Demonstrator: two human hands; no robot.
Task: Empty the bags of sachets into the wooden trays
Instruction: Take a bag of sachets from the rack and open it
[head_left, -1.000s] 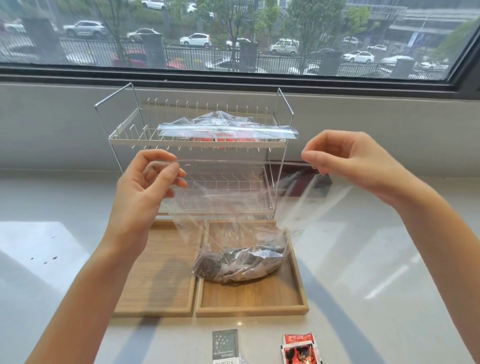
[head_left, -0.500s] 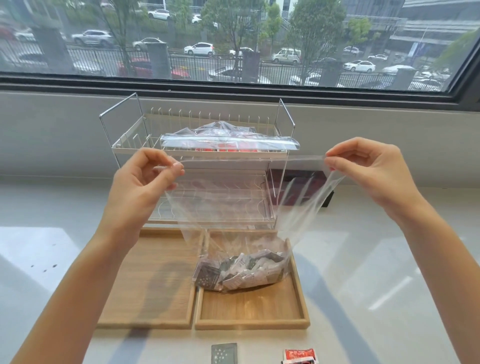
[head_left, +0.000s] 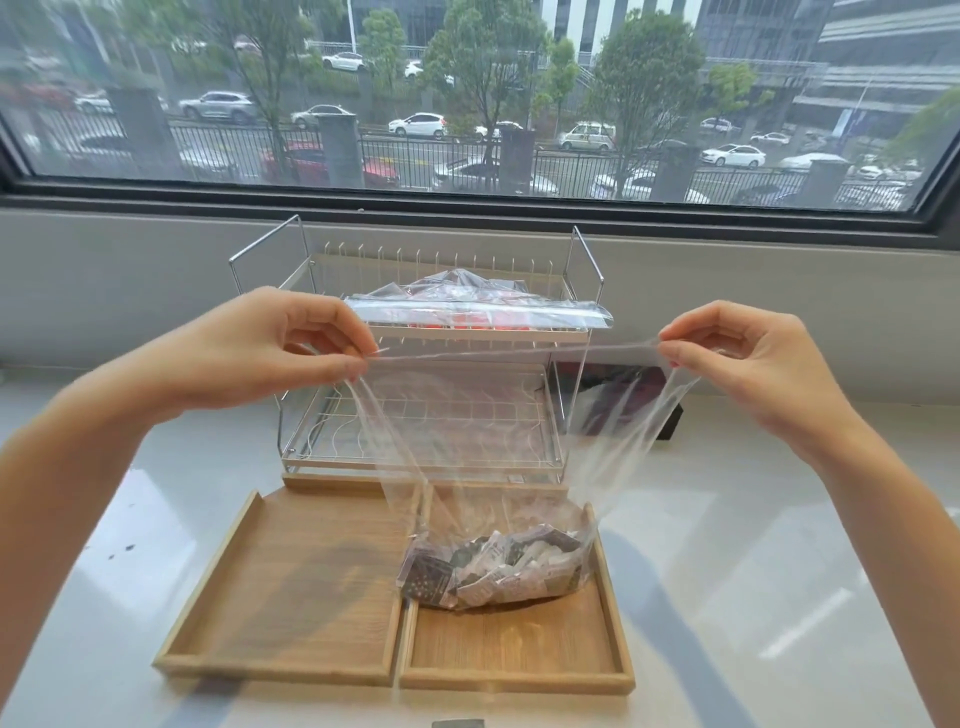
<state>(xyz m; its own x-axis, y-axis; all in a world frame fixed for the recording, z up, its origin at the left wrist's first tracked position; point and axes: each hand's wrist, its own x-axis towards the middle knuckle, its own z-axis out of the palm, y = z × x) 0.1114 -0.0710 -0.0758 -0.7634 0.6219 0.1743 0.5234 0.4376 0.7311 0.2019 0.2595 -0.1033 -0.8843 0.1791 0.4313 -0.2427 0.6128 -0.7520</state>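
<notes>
Head view: the counter (head_left: 753, 571) runs below a window, with a wire rack (head_left: 426, 415) at the far side and two wooden trays side by side just in front of it. The left tray (head_left: 291, 597) is bare. The right tray (head_left: 519, 649) carries the bottom of a clear bag (head_left: 493, 467), where the sachets (head_left: 493, 571) lie heaped. A second bag (head_left: 478, 306), sealed and with red contents, lies on the rack's top shelf. The clear bag stands upright, its long axis vertical, with its mouth edge stretched level between the hands. The left hand (head_left: 260, 353) pinches the left corner of the mouth between thumb and fingers; the right hand (head_left: 753, 364) pinches the right corner the same way. Both hands are raised well above the trays and about equally far from the sachets, which hang directly below and between them, slightly nearer the right hand. Judgement: the mouth appears unopened or only parting, so emptying requires opening it and inverting the bag over the right tray. A dark sachet edge (head_left: 457, 723) shows at the near counter edge.
</notes>
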